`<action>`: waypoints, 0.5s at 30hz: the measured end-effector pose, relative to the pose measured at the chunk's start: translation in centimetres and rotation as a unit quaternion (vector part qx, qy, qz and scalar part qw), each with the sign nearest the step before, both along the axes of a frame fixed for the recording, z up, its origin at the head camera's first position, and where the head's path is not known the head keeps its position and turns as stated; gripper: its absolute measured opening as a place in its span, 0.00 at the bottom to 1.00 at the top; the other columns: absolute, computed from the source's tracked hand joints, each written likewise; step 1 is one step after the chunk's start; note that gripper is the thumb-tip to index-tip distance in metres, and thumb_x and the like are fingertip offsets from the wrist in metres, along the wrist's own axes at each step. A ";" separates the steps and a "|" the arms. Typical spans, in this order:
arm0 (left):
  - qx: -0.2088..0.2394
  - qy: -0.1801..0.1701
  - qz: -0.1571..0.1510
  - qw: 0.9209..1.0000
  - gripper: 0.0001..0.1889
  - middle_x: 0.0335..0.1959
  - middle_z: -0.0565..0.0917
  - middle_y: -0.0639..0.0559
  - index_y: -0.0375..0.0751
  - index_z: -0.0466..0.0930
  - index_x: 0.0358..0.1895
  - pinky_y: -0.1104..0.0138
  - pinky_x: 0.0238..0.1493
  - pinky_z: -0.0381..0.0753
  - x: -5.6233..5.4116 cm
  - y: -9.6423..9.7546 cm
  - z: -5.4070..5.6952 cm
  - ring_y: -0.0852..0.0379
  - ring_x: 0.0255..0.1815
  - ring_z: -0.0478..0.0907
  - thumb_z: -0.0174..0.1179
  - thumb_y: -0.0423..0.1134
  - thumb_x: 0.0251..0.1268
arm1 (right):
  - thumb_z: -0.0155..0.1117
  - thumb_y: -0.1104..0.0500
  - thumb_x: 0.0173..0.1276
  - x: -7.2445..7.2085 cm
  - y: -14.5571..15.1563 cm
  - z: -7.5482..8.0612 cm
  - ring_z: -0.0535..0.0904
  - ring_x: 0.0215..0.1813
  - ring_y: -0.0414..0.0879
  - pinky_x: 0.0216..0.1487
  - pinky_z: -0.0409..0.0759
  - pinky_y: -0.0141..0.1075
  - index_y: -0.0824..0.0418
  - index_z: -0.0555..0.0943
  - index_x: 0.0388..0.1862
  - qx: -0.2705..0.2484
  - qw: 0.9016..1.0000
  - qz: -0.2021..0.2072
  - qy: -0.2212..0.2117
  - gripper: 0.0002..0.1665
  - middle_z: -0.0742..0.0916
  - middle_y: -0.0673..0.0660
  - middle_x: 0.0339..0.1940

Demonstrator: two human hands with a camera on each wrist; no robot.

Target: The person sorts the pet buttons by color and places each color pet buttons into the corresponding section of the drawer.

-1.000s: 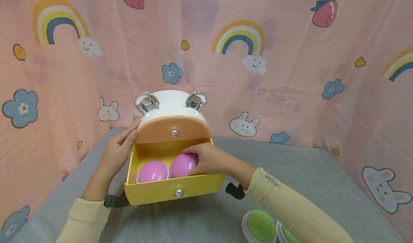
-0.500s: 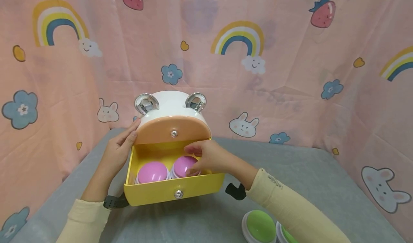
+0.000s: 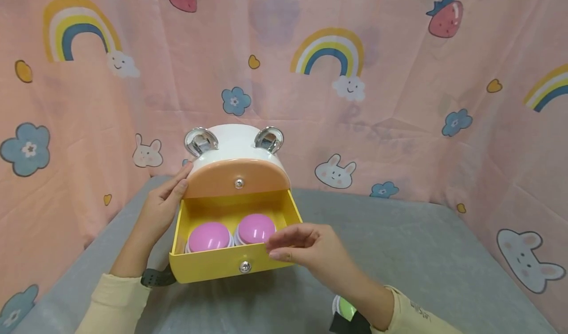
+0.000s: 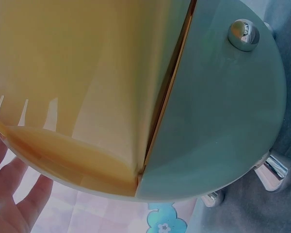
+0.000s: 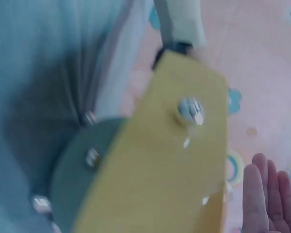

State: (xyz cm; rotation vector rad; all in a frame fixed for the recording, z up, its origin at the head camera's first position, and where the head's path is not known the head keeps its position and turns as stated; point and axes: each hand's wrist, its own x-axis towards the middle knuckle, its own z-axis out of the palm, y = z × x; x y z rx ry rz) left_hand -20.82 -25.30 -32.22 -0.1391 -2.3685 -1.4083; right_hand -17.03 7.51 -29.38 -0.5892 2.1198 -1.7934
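A round toy cabinet has a white shell (image 3: pixel 235 142), an orange upper front (image 3: pixel 213 179) and a pulled-out yellow drawer (image 3: pixel 213 267). Two pink-domed round pots with white rims sit side by side inside, a left pot (image 3: pixel 209 236) and a right pot (image 3: pixel 256 229). My left hand (image 3: pixel 161 208) rests against the cabinet's left side, fingers extended along the shell and thumb by the orange front. Near the drawer's front right corner, my right hand (image 3: pixel 315 252) holds nothing, its fingers loosely bent. The left wrist view shows a green lower front (image 4: pixel 218 111) with a silver knob.
A green-topped pot (image 3: pixel 346 308) lies on the grey cloth (image 3: pixel 426 255) at the front, mostly covered by the right wrist and its black strap (image 3: pixel 348 324). Silver ears (image 3: pixel 201 142) stick up from the cabinet. A pink printed curtain (image 3: pixel 284 102) hangs behind and at the sides.
My right hand has let go of the right pink pot and drawn back out of the drawer, toward me and to the right. The pot stays inside. My left hand keeps its place.
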 end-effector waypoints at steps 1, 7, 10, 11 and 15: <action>0.000 0.000 0.000 1.000 0.26 0.78 0.63 0.54 0.59 0.63 0.75 0.43 0.75 0.63 0.0 0.0 0.0 0.46 0.80 0.57 0.44 0.55 0.79 | 0.77 0.55 0.58 0.3 0.0 -0.4 0.89 0.44 0.45 0.50 0.87 0.34 0.65 0.87 0.45 -0.001 1.000 0.006 -0.014 0.19 0.92 0.57 0.41; 0.003 -0.002 0.000 1.000 0.26 0.78 0.63 0.55 0.59 0.63 0.75 0.43 0.75 0.62 0.1 0.0 0.0 0.47 0.80 0.57 0.45 0.55 0.79 | 0.74 0.60 0.61 1.2 -0.3 -2.9 0.90 0.44 0.47 0.52 0.88 0.40 0.74 0.84 0.49 -0.041 0.993 0.056 -0.093 0.22 0.91 0.63 0.42; 0.003 -0.002 0.001 1.000 0.26 0.78 0.63 0.55 0.59 0.63 0.75 0.43 0.75 0.63 0.0 0.0 -0.1 0.47 0.80 0.57 0.45 0.55 0.79 | 0.72 0.60 0.63 1.4 -0.5 -4.0 0.90 0.45 0.49 0.53 0.87 0.44 0.73 0.83 0.51 -0.044 0.990 0.071 -0.117 0.22 0.91 0.64 0.44; 0.002 -0.003 0.002 1.000 0.26 0.78 0.63 0.55 0.59 0.63 0.75 0.43 0.75 0.63 0.0 0.0 -0.1 0.47 0.80 0.57 0.44 0.56 0.79 | 0.71 0.60 0.64 1.5 -0.6 -4.2 0.90 0.46 0.50 0.53 0.87 0.46 0.73 0.83 0.52 -0.044 0.989 0.074 -0.123 0.22 0.90 0.65 0.44; 0.003 -0.004 0.001 1.000 0.26 0.78 0.63 0.56 0.60 0.63 0.75 0.42 0.75 0.62 0.0 0.0 -0.1 0.47 0.80 0.57 0.44 0.56 0.79 | 0.71 0.59 0.65 1.5 -1.2 -5.1 0.90 0.46 0.52 0.53 0.87 0.49 0.73 0.83 0.51 -0.041 0.986 0.078 -0.142 0.21 0.90 0.66 0.45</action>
